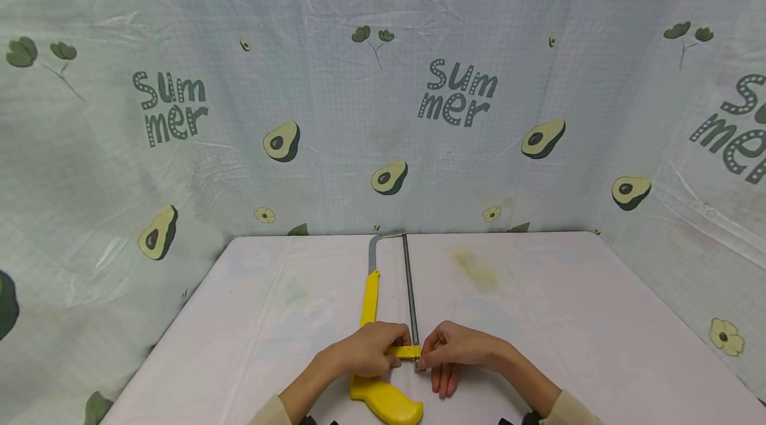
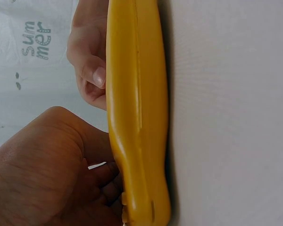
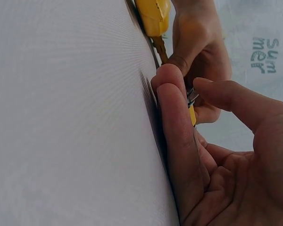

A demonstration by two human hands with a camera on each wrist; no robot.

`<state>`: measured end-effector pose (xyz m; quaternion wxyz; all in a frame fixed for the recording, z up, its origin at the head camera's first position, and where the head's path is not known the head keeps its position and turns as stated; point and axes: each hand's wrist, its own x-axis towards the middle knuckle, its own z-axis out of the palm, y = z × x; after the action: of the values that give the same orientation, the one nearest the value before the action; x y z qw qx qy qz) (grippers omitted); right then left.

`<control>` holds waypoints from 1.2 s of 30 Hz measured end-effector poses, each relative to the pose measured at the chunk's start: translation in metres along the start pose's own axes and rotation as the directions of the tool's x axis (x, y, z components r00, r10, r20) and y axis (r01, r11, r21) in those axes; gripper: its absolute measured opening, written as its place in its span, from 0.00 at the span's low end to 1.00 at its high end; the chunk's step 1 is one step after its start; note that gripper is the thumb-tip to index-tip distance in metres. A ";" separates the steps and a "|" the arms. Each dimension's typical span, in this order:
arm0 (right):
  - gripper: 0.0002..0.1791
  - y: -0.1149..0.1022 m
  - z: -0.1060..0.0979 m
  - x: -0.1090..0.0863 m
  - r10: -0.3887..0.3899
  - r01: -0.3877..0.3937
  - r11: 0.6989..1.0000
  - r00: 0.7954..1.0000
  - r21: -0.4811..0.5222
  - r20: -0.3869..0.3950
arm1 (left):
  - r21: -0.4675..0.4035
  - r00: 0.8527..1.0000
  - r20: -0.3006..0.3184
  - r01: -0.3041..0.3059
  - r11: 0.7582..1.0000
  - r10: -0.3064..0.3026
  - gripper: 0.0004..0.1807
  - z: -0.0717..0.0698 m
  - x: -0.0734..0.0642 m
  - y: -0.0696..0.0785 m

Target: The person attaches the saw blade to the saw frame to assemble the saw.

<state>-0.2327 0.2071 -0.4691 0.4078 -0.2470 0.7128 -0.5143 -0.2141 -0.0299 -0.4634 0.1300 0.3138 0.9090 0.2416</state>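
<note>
A hacksaw lies on the table in the head view, its yellow handle (image 1: 389, 402) toward me and its grey frame (image 1: 372, 253) reaching to the far edge. The blade (image 1: 409, 288) runs along its right side. My left hand (image 1: 372, 350) grips the yellow frame just beyond the handle, fingers by the yellow crosspiece (image 1: 407, 351). With thumb and fingers, my right hand (image 1: 463, 347) pinches a small metal fitting (image 3: 192, 95) at the blade's near end, partly hidden by the fingertips. In the left wrist view the handle (image 2: 137, 94) covers part of both hands.
A pale cloth covers the table (image 1: 538, 318), with a yellowish stain (image 1: 475, 271) right of the blade. Behind and at both sides hangs a printed curtain (image 1: 335, 99) with avocados and lettering.
</note>
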 end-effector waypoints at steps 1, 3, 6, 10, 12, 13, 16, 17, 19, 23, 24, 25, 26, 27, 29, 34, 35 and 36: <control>0.14 0.000 0.000 0.000 -0.002 0.002 1.000 1.000 0.000 0.002 | 0.001 1.000 0.001 0.002 1.000 -0.002 0.11 0.000 0.000 0.000; 0.14 0.000 0.000 0.000 -0.003 0.003 1.000 1.000 0.001 0.005 | 0.006 1.000 0.001 0.006 1.000 -0.006 0.11 0.000 0.000 0.000; 0.14 0.000 -0.001 0.000 -0.005 0.005 1.000 1.000 0.001 0.007 | 0.009 1.000 0.000 0.009 1.000 -0.009 0.11 0.000 0.000 0.001; 0.14 0.000 -0.001 0.000 -0.008 0.008 1.000 1.000 -0.002 0.005 | 0.013 1.000 -0.004 0.007 1.000 -0.007 0.11 0.000 0.000 0.000; 0.13 0.000 -0.001 0.000 -0.012 0.012 1.000 1.000 -0.002 0.008 | 0.014 1.000 -0.005 0.006 1.000 -0.006 0.11 0.000 0.000 0.000; 0.13 0.000 -0.001 0.000 -0.013 0.013 1.000 1.000 0.000 0.010 | 0.015 1.000 -0.005 0.005 1.000 -0.005 0.11 0.000 0.000 0.000; 0.13 0.001 -0.002 0.000 -0.018 0.017 1.000 1.000 0.006 0.017 | 0.016 1.000 -0.005 0.002 1.000 -0.002 0.11 0.000 0.000 0.000; 0.13 0.001 -0.002 0.000 -0.019 0.019 1.000 1.000 0.009 0.019 | 0.014 1.000 -0.005 0.002 1.000 -0.002 0.11 0.000 0.000 -0.001; 0.13 0.001 -0.002 0.000 -0.021 0.021 1.000 1.000 0.012 0.020 | 0.013 1.000 -0.005 0.000 1.000 0.000 0.11 0.000 0.000 -0.001; 0.11 0.001 -0.002 0.000 -0.021 0.020 1.000 1.000 0.013 0.021 | 0.010 1.000 -0.005 -0.004 1.000 0.004 0.11 -0.001 0.001 -0.001; 0.11 0.001 -0.002 0.000 -0.021 0.020 1.000 1.000 0.011 0.021 | 0.010 1.000 -0.006 -0.005 1.000 0.005 0.11 -0.001 0.001 -0.001; 0.10 0.001 -0.002 0.000 -0.021 0.020 1.000 1.000 0.010 0.021 | 0.008 1.000 -0.005 -0.005 1.000 0.005 0.11 -0.001 0.001 -0.002; 0.10 0.001 -0.002 0.000 -0.020 0.020 1.000 1.000 0.012 0.022 | 0.008 1.000 -0.005 -0.006 1.000 0.006 0.11 -0.001 0.001 -0.002; 0.10 0.001 -0.002 0.000 -0.020 0.020 1.000 1.000 0.013 0.023 | 0.006 1.000 -0.005 -0.004 1.000 0.004 0.11 -0.001 0.001 -0.002; 0.09 0.001 -0.002 0.000 -0.021 0.020 1.000 0.999 0.016 0.025 | 0.005 1.000 -0.004 -0.002 1.000 0.002 0.11 -0.001 0.001 -0.002; 0.09 0.002 -0.003 0.000 -0.023 0.023 0.999 0.999 0.024 0.027 | 0.009 1.000 -0.005 0.000 1.000 0.000 0.11 -0.001 0.001 -0.001; 0.09 0.002 -0.003 0.000 -0.025 0.024 0.999 0.999 0.024 0.027 | 0.010 1.000 -0.005 -0.001 1.000 0.001 0.11 -0.001 0.000 -0.001; 0.09 0.002 -0.003 0.000 -0.027 0.026 0.999 0.999 0.025 0.027 | 0.011 1.000 -0.005 -0.002 1.000 0.002 0.11 -0.001 0.000 0.000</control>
<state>-0.2350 0.2090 -0.4708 0.4138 -0.2584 0.6973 -0.5251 -0.2149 -0.0305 -0.4625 0.1260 0.3146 0.9103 0.2377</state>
